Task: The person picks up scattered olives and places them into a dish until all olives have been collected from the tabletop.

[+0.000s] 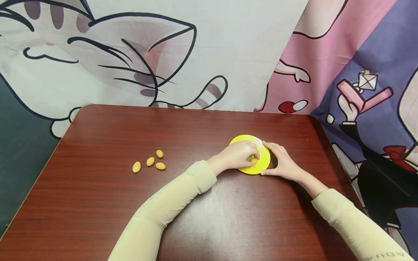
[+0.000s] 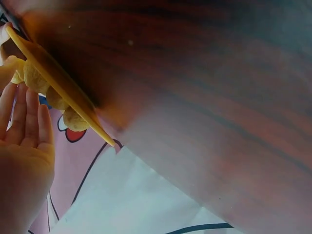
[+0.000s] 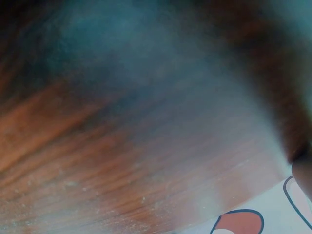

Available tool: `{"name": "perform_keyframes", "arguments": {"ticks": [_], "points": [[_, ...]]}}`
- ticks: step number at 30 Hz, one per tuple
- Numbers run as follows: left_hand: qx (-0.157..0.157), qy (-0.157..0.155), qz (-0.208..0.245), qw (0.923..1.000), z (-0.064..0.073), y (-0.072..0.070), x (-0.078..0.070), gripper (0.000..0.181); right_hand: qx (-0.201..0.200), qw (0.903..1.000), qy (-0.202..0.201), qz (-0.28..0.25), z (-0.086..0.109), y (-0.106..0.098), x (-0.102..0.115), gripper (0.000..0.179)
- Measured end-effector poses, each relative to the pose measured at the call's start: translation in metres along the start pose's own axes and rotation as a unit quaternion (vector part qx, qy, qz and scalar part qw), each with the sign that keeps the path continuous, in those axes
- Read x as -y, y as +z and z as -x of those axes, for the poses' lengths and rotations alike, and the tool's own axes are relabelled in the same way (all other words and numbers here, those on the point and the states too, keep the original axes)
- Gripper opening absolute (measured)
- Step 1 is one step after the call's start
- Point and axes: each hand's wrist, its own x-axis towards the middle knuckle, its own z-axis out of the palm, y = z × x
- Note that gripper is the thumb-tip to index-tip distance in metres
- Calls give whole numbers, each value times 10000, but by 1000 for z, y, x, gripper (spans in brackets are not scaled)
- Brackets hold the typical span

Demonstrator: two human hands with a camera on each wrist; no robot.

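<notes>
Through the head camera I saw my left hand (image 1: 240,154) bent over the yellow plate (image 1: 266,156), its fingers curled downward with a yellow oval piece (image 1: 254,161) showing beneath them. My right hand (image 1: 284,165) stood at the plate's right side, thumb and fingers spread wide and touching the rim. The plate lay flat on the brown bench (image 1: 98,203); well to its left sat four loose yellow pieces (image 1: 150,161). Behind hung a cat-printed cloth (image 1: 235,47).

In the left wrist view my left fingers and thumb pinched one piece (image 2: 20,69) just above the plate, while three more (image 2: 56,99) rested on it in a row.

The right wrist view gave me blurred bench and some printed cloth; I couldn't tell the right fingers' state there.
</notes>
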Motion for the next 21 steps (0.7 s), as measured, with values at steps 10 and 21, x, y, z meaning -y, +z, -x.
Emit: {"name": "perform_keyframes", "arguments": {"ticks": [10,21], "points": [[56,-65,-284,9996,-1,5,0,14,37,10000,37,-23,0,0,-2,113],[-40,-33,-475,9989,1,5,-5,12,24,10000,-6,-44,-1,0,-3,114]]}}
